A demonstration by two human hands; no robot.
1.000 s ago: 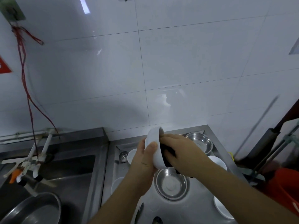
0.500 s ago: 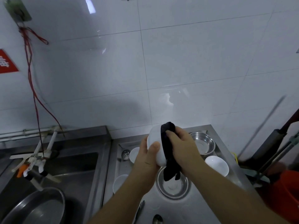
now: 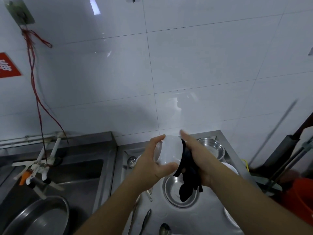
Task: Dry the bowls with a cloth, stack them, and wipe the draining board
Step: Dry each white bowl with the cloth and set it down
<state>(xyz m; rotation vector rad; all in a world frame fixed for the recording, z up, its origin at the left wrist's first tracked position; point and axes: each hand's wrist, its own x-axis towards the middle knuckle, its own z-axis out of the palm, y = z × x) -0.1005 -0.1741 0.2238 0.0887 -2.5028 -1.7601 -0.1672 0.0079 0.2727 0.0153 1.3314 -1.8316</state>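
Note:
My left hand grips a white bowl, held on its side above the steel draining board. My right hand presses a dark cloth against the bowl's right side; the cloth's loose end hangs down over a steel bowl on the board. A second steel bowl sits at the back right. White bowls lie partly hidden: one behind my right arm, one at the right edge, one behind my left hand.
A deep sink with a tap and a large steel basin lies left. A fork and spoons rest on the board's front. An orange bucket and tool handles stand right. Tiled wall behind.
The cloth has moved from draped over the bowl's rim to the bowl's right side, under my right palm. My left hand has turned the bowl so its outer wall shows.

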